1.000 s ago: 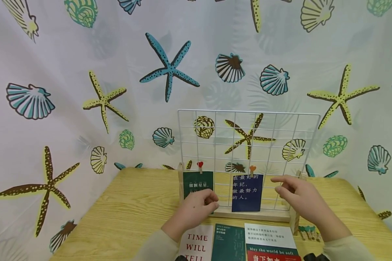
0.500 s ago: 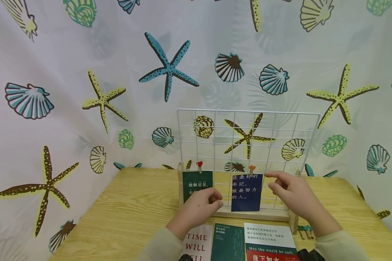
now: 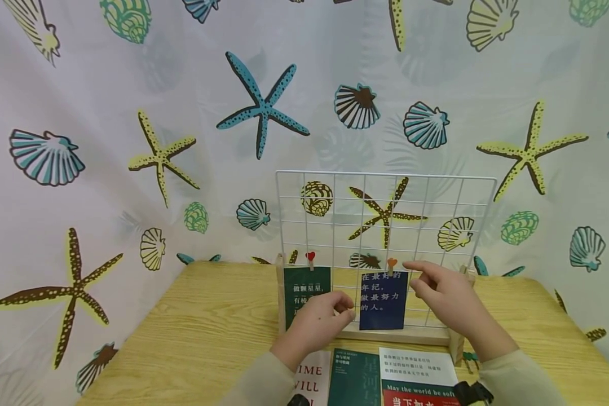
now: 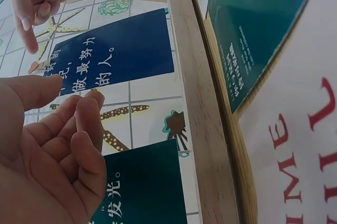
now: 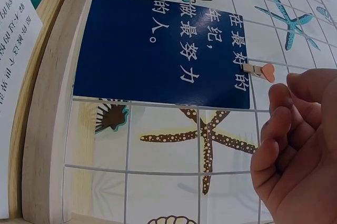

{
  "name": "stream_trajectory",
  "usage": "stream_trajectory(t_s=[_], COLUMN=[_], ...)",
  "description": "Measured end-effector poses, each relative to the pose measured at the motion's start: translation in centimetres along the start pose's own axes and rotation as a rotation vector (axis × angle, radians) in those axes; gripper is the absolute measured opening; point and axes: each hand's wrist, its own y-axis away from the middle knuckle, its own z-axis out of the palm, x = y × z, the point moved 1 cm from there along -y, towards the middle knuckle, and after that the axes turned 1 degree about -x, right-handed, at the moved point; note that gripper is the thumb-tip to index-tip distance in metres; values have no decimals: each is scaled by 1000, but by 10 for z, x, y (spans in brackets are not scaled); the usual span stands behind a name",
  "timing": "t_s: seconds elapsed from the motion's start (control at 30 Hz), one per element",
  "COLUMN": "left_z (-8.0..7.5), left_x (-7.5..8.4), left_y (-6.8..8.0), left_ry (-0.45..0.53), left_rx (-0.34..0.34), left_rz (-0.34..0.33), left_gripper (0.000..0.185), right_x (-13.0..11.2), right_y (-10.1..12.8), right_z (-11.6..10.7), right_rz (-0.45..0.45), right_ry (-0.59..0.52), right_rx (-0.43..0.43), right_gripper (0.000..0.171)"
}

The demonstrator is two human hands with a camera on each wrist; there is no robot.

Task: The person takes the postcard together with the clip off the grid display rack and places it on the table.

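A blue card [image 3: 383, 313] with white lettering hangs on a white wire grid [image 3: 385, 175], under a small clothespin with an orange heart [image 5: 260, 71]. My right hand [image 3: 449, 301] is beside that clothespin, index finger extended toward it and the other fingers loosely bent, holding nothing. Just left of the card's lower half is my left hand [image 3: 318, 322], its fingers relaxed and nothing between them; in the left wrist view its fingertips overlap the card's edge. Behind this hand hangs a dark green card [image 3: 304, 279], partly hidden, under a red heart clothespin [image 3: 310, 258].
The grid stands in a wooden base [image 3: 411, 335] on a wood-grain table [image 3: 208, 316]. In front lie a white card with red letters [image 3: 312, 386], a green card [image 3: 355, 375], a white-and-green card [image 3: 418, 366] and a red card [image 3: 418, 398]. Green heart clothespins [image 3: 470, 360] lie right, partly hidden.
My right hand has moved left and slightly up, closer to the orange heart clothespin. My left hand has shifted right toward the blue card. Both hanging cards have stayed in place.
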Motion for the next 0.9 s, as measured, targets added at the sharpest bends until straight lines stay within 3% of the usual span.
stream_trajectory(t_s=[0.9], left_z=[15], left_x=[5], left_y=[-13], left_ry=[-30], left_rx=[40], left_rz=[-55], left_gripper=[21], right_x=[-15], right_y=[-17], right_z=[13], right_rz=[31], right_ry=[53], right_rx=[27], right_gripper=[43])
